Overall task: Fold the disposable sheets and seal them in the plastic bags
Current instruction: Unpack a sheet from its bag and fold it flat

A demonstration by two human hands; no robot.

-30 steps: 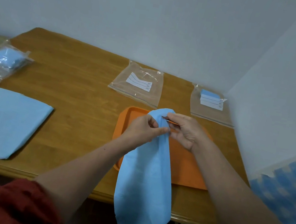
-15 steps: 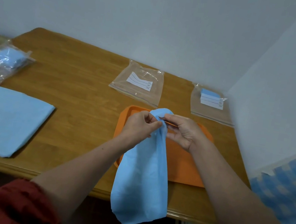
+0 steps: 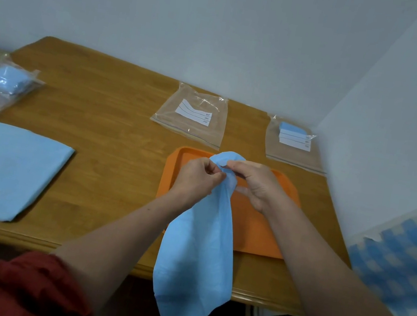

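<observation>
Folding step in hand: blue disposable sheet (image 3: 196, 259) held up by its top over the orange tray (image 3: 258, 231).
Left grip (image 3: 196, 177) and right grip (image 3: 255, 184) both pinch the gathered top, close together. The sheet hangs limp, narrow and lightly creased, past the near bench (image 3: 108, 142) edge. Next, as judged: fold it smaller, then bag it.

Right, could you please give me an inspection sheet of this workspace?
Surface: wooden table, orange tray near its front edge.
Job's things: blue sheet hangs from both hands; flat blue sheet at left; empty bag at centre back; right bag and left bag each hold something blue.
Clutter: nothing seen.
Hands: left hand and right hand both pinch the blue sheet's top.
Cables: nothing seen.
Surroundings: pale walls, blue checked cloth at right.
</observation>
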